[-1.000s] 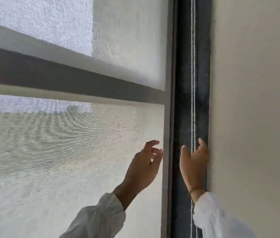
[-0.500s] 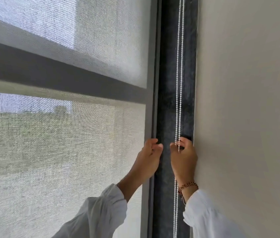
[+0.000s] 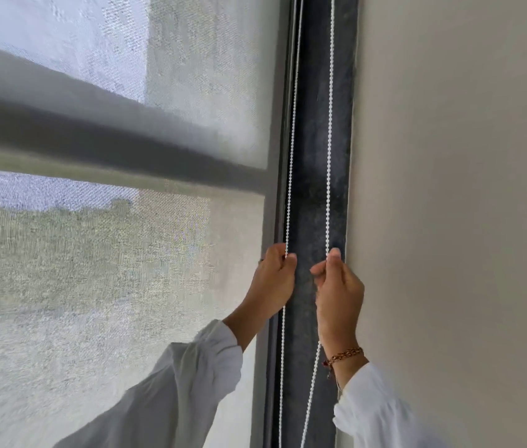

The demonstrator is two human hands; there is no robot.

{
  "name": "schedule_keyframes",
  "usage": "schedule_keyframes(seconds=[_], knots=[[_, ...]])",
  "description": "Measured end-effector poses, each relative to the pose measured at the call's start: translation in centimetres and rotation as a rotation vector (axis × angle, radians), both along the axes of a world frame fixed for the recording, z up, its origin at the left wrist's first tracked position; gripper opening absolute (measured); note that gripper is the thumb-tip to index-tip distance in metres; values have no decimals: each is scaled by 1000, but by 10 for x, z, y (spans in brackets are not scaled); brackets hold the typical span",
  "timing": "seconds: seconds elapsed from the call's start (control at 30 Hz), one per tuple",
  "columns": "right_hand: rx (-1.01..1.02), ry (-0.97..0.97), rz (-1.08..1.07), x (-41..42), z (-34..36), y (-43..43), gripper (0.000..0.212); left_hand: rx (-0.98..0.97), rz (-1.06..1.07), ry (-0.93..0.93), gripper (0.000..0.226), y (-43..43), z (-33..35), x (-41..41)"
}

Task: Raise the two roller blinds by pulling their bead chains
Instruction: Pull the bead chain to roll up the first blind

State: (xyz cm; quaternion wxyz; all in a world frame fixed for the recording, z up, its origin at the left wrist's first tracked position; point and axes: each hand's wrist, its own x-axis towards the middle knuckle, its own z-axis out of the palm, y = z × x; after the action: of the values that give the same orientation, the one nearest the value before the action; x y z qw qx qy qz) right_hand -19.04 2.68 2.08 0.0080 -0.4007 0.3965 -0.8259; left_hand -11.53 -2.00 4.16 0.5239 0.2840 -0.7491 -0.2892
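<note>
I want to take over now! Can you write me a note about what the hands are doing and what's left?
Left hand: shut on the left bead strand.
Right hand: fingers pinching the right bead strand.
Both strands hang along the dark frame, between the mesh blind and the wall.
Done: both strands gripped.
Left: pull the strands; the blind covers the whole visible window.

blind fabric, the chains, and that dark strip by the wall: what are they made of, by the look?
Blind: woven mesh fabric, matt, semi-sheer; weave shows and the outdoors reads through it.
Chains, left and right: small white beads, likely plastic; metal can't be ruled out.
Dark strip: mottled dark grey, slight sheen; stone or coated metal, can't tell.
</note>
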Motion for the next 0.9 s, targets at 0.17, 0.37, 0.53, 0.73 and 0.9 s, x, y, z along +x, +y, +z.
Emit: schedule_keyframes(seconds=[0.17,0.37,0.53,0.73,0.9], knots=[[-53,11,43,1,-3,17,41,120,245,-105,75,-11,-6,-16],[-38,56,-51,-7,-7,26,39,311,7,148,23,3,-10,-18],[-82,106,-153,-6,-8,36,43,30,29,291,36,20,-19,-16],[-149,238,-236,10,-15,63,38,-67,-46,370,45,55,-6,-7],[-186,279,-203,29,-24,101,37,-123,-19,348,19,108,13,1]])
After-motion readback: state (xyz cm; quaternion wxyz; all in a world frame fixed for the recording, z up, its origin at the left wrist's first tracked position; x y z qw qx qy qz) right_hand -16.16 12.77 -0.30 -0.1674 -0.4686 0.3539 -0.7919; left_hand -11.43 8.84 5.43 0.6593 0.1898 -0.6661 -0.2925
